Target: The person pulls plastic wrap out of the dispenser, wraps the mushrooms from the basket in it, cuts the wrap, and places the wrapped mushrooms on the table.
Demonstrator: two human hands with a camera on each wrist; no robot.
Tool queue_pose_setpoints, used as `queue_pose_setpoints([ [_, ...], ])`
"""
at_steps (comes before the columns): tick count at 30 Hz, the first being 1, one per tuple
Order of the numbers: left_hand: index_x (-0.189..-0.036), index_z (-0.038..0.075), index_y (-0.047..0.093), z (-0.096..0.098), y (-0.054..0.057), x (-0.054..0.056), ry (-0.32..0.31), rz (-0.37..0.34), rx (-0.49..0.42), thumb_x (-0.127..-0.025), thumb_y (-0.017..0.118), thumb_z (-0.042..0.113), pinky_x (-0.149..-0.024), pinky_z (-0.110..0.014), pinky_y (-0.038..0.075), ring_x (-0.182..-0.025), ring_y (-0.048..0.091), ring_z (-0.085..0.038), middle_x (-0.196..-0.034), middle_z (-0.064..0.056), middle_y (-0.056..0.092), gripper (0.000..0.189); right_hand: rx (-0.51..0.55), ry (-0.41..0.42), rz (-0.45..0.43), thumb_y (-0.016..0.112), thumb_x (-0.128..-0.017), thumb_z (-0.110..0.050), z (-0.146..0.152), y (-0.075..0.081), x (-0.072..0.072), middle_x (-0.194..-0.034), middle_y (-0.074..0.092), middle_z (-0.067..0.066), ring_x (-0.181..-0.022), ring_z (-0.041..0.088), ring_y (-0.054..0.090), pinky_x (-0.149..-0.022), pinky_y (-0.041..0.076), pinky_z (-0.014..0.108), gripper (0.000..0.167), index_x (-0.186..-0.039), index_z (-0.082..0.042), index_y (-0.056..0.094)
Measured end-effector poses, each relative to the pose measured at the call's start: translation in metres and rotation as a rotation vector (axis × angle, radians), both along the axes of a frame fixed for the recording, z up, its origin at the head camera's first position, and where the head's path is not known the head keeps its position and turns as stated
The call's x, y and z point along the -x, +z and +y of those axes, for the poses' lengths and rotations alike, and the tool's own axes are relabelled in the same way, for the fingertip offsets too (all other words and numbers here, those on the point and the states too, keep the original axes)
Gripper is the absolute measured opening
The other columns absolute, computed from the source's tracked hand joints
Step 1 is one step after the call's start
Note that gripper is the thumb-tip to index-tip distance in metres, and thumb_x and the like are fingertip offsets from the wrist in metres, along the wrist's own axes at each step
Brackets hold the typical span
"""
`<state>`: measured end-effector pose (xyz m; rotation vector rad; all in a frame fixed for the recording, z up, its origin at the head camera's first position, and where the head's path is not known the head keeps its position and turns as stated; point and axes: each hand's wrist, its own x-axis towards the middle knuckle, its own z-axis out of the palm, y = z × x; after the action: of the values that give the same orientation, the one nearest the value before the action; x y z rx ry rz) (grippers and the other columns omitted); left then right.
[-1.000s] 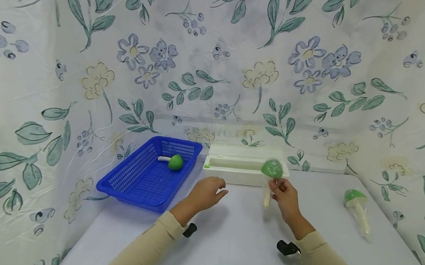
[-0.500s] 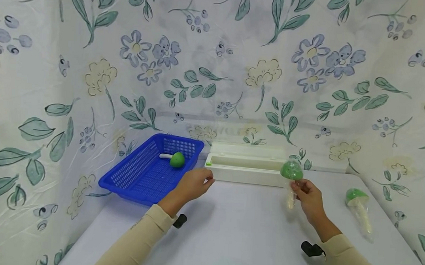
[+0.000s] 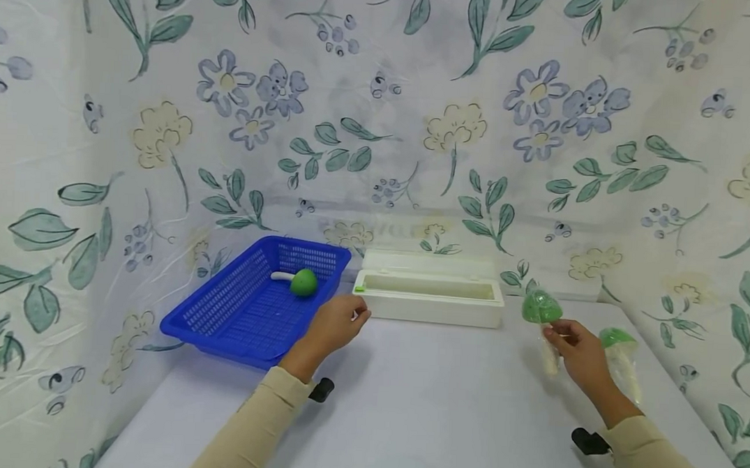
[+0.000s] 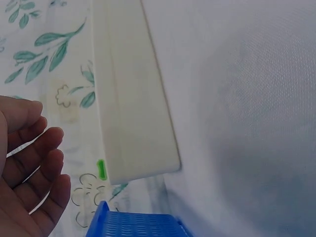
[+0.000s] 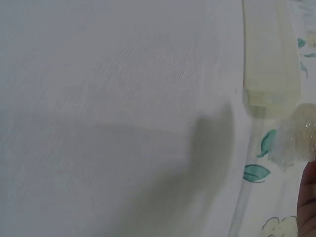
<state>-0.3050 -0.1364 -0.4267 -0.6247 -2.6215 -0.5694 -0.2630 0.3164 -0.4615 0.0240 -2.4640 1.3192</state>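
Right hand (image 3: 582,351) pinches wrapped mushroom (image 3: 541,308), near tabletop (image 3: 443,397) far-right corner; left hand (image 3: 332,326) loosely curled, empty. Light, level grip advisable.

I see a creased beige left sleeve (image 3: 250,427) and a matching right sleeve (image 3: 657,459), both ending in cuffs (image 3: 289,382); beside them show a stubby black left block (image 3: 322,390) and a similar right block (image 3: 589,442).

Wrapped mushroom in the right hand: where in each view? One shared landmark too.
Head: mushroom right of centre, below mid-height.
Left wrist: not in it.
Right wrist: pale wrapped part at right edge, cut off.
Landmark: white box, in all three views.
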Motion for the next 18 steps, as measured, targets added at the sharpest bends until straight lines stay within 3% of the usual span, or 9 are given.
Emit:
queue_pose_setpoints([
  [5, -0.086, 0.011, 0.068, -0.003, -0.002, 0.004, 0.046, -0.017, -0.061, -0.092, 0.068, 0.017, -0.063, -0.032, 0.048, -0.069, 0.054, -0.015, -0.077, 0.002, 0.063, 0.008, -0.119, -0.042, -0.094, 0.058, -0.097, -0.042, 0.016, -0.003, -0.005, -0.112, 0.062, 0.025, -0.085, 0.019, 0.063, -0.064, 0.052, 0.027, 0.053, -0.118, 0.006, 0.058],
  [11, -0.088, 0.010, 0.068, -0.005, -0.005, 0.008, 0.062, -0.029, -0.073, -0.093, 0.067, 0.018, -0.065, -0.032, 0.048, -0.070, 0.055, -0.015, -0.077, 0.002, 0.063, 0.009, -0.286, -0.060, -0.162, 0.054, -0.097, -0.049, 0.043, -0.007, -0.008, -0.113, 0.060, 0.032, -0.099, 0.045, 0.060, -0.073, 0.052, 0.048, 0.063, -0.118, 0.010, 0.056],
  [14, -0.087, 0.011, 0.068, -0.004, -0.006, 0.009, 0.052, -0.025, -0.068, -0.092, 0.067, 0.018, -0.063, -0.031, 0.048, -0.069, 0.054, -0.014, -0.076, 0.003, 0.061, 0.009, -0.366, -0.048, -0.172, 0.054, -0.097, -0.049, 0.056, -0.007, -0.009, -0.109, 0.061, 0.031, -0.099, 0.047, 0.058, -0.075, 0.049, 0.053, 0.063, -0.114, 0.011, 0.057],
  [18, -0.084, 0.013, 0.068, -0.004, -0.008, 0.011, 0.045, -0.030, -0.077, -0.092, 0.067, 0.018, -0.061, -0.030, 0.046, -0.066, 0.052, -0.012, -0.072, 0.005, 0.059, 0.009, -0.454, -0.018, -0.189, 0.058, -0.096, -0.042, 0.068, -0.006, -0.010, -0.086, 0.062, 0.020, -0.077, 0.035, 0.058, -0.062, 0.046, 0.045, 0.048, -0.095, 0.006, 0.057],
])
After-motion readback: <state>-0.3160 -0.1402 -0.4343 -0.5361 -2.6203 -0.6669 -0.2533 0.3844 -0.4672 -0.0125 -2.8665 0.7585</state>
